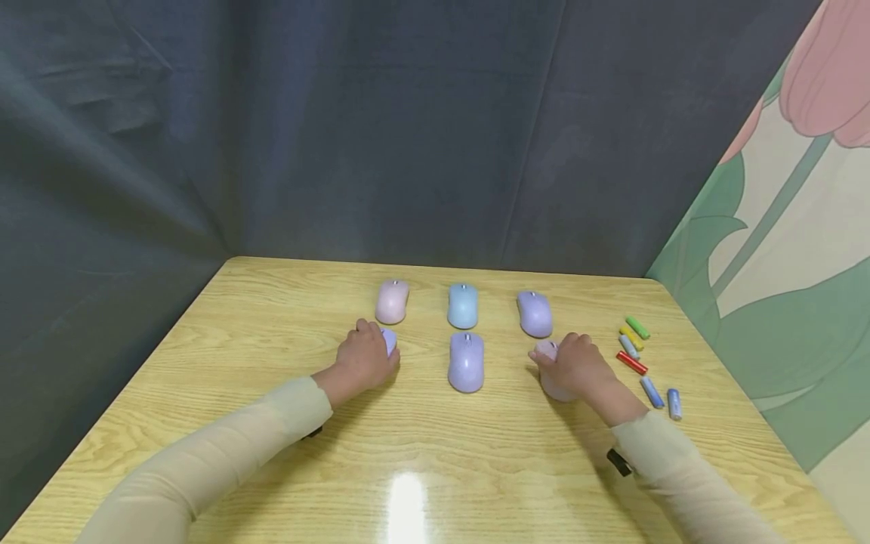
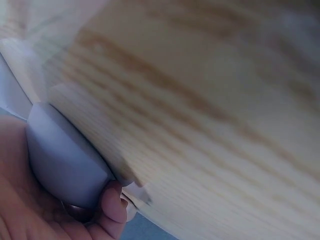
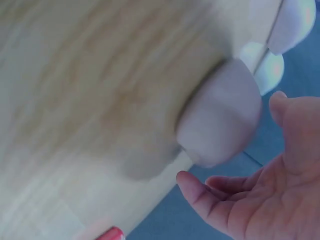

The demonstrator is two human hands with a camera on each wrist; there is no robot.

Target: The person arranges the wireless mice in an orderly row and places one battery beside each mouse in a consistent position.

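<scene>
My left hand [image 1: 363, 355] grips a lavender computer mouse [image 1: 390, 341] on the wooden table, and its fingers curl round the sides of that mouse in the left wrist view. My right hand [image 1: 578, 366] hovers over a pale pink mouse [image 1: 557, 389]. In the right wrist view its thumb and fingers are spread, with a gap between them and the pink mouse [image 3: 220, 115]. Between the hands lies a purple mouse [image 1: 466, 363]. Behind it a pink mouse [image 1: 392, 302], a blue mouse [image 1: 463, 306] and another purple mouse [image 1: 535, 314] form a row.
Several small batteries lie loose to the right of my right hand, among them a green one [image 1: 638, 326], a red one [image 1: 632, 363] and a blue one [image 1: 674, 404]. A dark curtain [image 1: 408, 136] hangs behind the table [image 1: 272, 453]. A flower-patterned wall [image 1: 802, 302] borders the right side.
</scene>
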